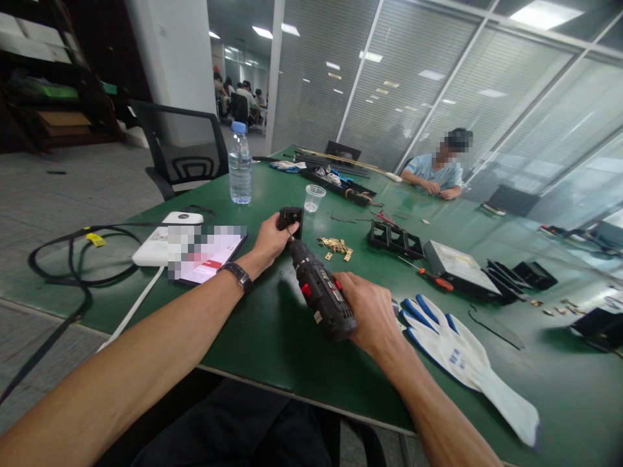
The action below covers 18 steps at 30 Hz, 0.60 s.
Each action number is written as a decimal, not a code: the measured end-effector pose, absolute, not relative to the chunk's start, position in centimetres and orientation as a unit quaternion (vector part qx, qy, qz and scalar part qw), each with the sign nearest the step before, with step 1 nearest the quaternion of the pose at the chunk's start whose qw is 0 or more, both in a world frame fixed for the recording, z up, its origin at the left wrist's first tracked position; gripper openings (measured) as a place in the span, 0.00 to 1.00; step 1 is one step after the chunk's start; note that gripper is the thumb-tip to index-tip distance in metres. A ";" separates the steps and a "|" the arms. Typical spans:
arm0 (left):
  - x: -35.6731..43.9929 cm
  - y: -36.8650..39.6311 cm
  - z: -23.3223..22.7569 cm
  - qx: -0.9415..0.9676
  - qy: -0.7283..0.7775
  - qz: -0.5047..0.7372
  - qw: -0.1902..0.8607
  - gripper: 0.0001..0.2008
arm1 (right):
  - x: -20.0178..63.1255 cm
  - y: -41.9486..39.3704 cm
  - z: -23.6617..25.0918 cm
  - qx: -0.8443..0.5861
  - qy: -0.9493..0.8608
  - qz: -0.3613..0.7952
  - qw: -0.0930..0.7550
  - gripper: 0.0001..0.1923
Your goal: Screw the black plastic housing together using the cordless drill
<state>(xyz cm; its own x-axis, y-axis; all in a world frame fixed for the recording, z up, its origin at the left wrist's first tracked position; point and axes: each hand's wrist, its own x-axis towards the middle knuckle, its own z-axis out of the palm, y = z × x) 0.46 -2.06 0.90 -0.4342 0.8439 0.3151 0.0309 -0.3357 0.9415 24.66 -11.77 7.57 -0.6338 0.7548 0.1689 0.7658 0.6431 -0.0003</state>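
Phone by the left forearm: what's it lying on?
The phone lies on the green table, its far edge against a white power bank. A white cable runs out from under it; where that cable plugs in is covered.

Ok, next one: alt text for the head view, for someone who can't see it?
At a green table, the right hand grips a black electric screwdriver whose tip meets a small black frame held by the left hand. Brass pieces, a white-and-blue glove, a water bottle and a phone lie around; another person sits at the far end.
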 end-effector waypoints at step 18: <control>0.5 -2.1 1.0 0.434 0.500 0.689 0.295 0.21 | 24.7 -11.7 7.5 -0.416 -0.905 -0.025 0.083 0.14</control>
